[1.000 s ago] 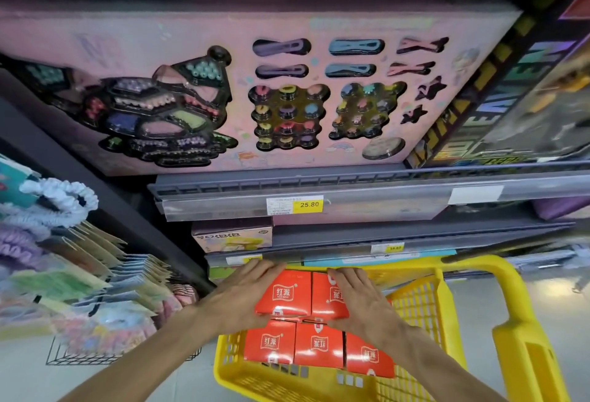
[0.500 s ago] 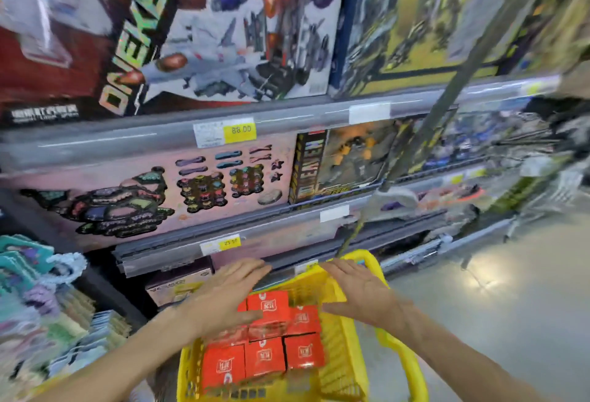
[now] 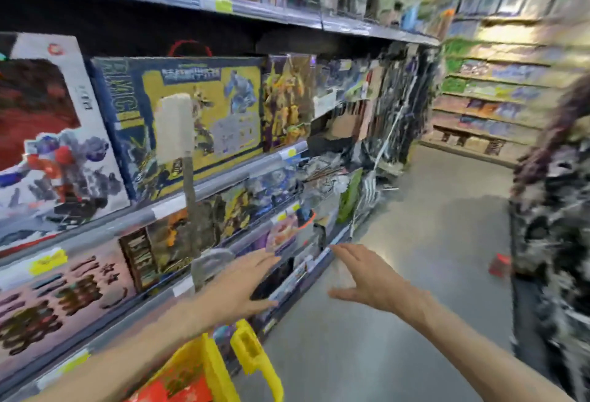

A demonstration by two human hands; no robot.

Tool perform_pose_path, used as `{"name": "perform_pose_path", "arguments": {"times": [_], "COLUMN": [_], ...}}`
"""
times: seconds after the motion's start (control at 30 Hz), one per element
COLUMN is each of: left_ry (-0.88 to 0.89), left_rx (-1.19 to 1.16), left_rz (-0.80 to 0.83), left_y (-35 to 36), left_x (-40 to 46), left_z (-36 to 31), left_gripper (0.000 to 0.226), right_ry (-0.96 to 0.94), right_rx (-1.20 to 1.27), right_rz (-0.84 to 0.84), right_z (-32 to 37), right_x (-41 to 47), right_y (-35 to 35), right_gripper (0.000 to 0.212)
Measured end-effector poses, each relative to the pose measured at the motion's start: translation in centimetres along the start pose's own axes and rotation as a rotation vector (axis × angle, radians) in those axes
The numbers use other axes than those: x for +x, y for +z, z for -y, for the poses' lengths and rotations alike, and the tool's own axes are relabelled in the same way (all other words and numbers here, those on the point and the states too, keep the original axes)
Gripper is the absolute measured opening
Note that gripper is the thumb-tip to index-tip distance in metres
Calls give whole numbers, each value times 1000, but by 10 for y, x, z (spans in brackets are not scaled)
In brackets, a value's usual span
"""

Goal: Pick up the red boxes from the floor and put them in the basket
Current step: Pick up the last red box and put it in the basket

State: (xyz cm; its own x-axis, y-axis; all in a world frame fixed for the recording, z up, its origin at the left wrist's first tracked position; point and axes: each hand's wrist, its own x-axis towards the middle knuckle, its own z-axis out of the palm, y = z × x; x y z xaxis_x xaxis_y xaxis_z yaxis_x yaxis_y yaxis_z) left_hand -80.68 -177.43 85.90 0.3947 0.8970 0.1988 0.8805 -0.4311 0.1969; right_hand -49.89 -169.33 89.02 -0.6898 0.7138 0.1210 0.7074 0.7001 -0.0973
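- A person's left hand (image 3: 238, 286) reaches forward above a yellow basket (image 3: 220, 369) in a shop aisle, its fingers (image 3: 265, 258) straight, spread and holding nothing.
- The right hand (image 3: 367, 277) hangs in the air beside it, palm turned inward, thumb out to the left, fingers (image 3: 344, 250) straight and likewise holding nothing.
- The two hands are apart, with bare air and the edge of the lowest shelf showing between them.
- Red boxes (image 3: 178, 382) lie in the basket at the bottom edge of the view, below the left forearm and well back from the fingertips of both hands; neither hand touches them.
- The basket's yellow handle (image 3: 255, 360) stands just to the right of the boxes, under the left wrist.
- One small red thing (image 3: 499, 264), blurred, lies on the grey floor (image 3: 415, 242) far to the right, well ahead of the right hand and close to a dark, mottled shape (image 3: 555, 226) at the frame's right edge; whether it is another box cannot be told.
- Shelves (image 3: 223, 178) of boxed toys run along the left, with yellow price tags (image 3: 48, 261) on their rails.
- More stocked shelving (image 3: 498, 98) crosses the far end of the aisle.
- The whole view is smeared by motion, and fine detail is lost.
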Motion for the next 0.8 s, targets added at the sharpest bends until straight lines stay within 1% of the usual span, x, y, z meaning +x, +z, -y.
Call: {"name": "perform_pose_path", "arguments": {"times": [0.13, 0.27, 0.4, 0.5, 0.57, 0.73, 0.8], "left_ry": [121, 142, 181, 204, 222, 305, 331], "left_rx": [16, 12, -7, -27, -40, -48, -51], "left_rz": [-5, -4, -13, 7, 10, -31, -35], "left_y": [-5, 10, 22, 30, 39, 64, 76], "left_x": [105, 206, 298, 363, 409, 527, 579], "left_z": [-49, -88, -121, -140, -145, -160, -160], "left_gripper": [89, 89, 88, 86, 88, 88, 93], "right_ry": [161, 268, 367, 426, 448, 508, 539], "right_rx": [-50, -61, -83, -128, -148, -172, -160], "right_rz": [-46, -51, -88, -102, -111, -131, -125], "right_z": [-92, -192, -282, -346, -386, -483, -523], "right_x": [-40, -75, -102, -111, -112, -97, -85], "right_y": [-38, -66, -103, -123, -132, -133, -130], "right_gripper": [100, 113, 97, 95, 95, 95, 96]}}
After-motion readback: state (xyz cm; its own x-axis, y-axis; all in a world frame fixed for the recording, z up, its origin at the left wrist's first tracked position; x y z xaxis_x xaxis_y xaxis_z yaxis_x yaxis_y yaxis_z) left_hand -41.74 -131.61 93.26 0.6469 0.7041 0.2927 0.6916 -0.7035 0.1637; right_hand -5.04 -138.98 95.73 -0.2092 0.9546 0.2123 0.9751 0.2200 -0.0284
